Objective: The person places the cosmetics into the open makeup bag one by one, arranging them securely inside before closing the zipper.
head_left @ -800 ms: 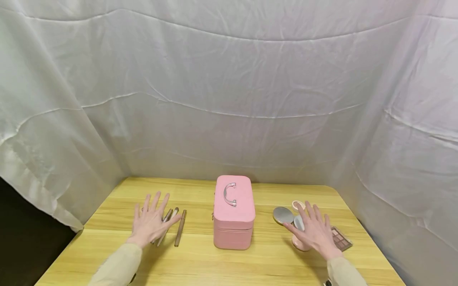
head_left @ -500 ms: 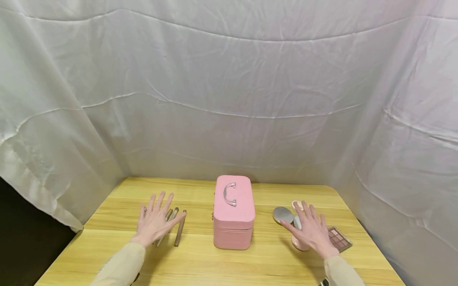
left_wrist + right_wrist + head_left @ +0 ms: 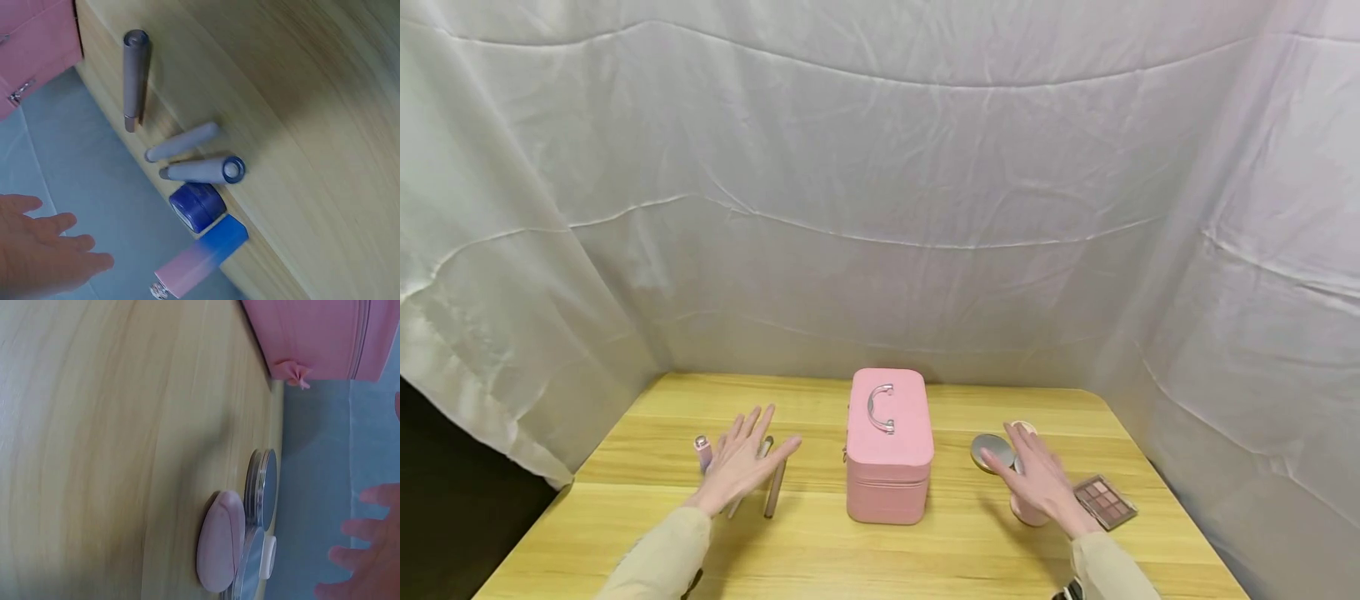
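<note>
My left hand (image 3: pixel 737 468) hovers with spread fingers over slim brown-grey tubes and a brush (image 3: pixel 765 447) on the table. In the left wrist view, a dark blue jar (image 3: pixel 197 206) and a pink-to-blue tube (image 3: pixel 203 256) lie beside several slim tubes, one of them brown (image 3: pixel 134 81). My right hand (image 3: pixel 1039 483), fingers extended, hovers over makeup items and partly hides them. Around it are a round silver compact (image 3: pixel 989 451), an eyeshadow palette (image 3: pixel 1106 502) and a smooth pink oval item (image 3: pixel 221 544). Between the hands stands a closed pink vanity case (image 3: pixel 891 446). Neither hand holds anything.
The wooden table (image 3: pixel 820 558) carries everything. Pale curtains (image 3: pixel 880 292) hang behind it and along both sides. A second round compact (image 3: pixel 252 562) and a small white round-edged item (image 3: pixel 267 556) sit close together near the pink oval item.
Both hands have moved inward, toward the case. The left has slid right, uncovering the pink-to-blue tube. The right has slid left, showing the whole palette. The case and makeup items stay put.
</note>
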Demonstrator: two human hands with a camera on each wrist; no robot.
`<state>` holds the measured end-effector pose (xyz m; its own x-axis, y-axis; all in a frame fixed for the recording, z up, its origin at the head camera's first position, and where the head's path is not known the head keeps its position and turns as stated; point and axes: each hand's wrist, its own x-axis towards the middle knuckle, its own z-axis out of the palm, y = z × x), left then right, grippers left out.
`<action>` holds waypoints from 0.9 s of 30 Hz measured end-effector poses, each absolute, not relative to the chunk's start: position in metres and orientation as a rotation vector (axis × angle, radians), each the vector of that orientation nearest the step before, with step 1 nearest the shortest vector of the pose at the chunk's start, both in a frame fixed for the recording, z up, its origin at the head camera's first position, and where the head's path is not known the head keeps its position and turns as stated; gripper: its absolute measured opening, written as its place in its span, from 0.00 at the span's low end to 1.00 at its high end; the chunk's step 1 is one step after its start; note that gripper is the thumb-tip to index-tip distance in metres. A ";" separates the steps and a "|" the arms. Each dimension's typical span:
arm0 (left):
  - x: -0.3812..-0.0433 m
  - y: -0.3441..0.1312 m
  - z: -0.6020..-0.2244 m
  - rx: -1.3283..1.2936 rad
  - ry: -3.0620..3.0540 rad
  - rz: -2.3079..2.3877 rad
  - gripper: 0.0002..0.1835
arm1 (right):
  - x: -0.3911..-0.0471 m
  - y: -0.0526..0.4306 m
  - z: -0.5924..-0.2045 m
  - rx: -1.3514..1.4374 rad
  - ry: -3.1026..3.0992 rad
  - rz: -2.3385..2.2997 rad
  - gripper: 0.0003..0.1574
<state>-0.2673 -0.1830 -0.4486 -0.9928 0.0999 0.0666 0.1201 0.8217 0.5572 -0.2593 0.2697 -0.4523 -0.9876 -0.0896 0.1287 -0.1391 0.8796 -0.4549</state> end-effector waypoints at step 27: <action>-0.264 -0.138 -0.442 -0.258 -2.865 -1.491 0.42 | -0.257 0.230 -0.439 0.345 -2.806 1.541 0.42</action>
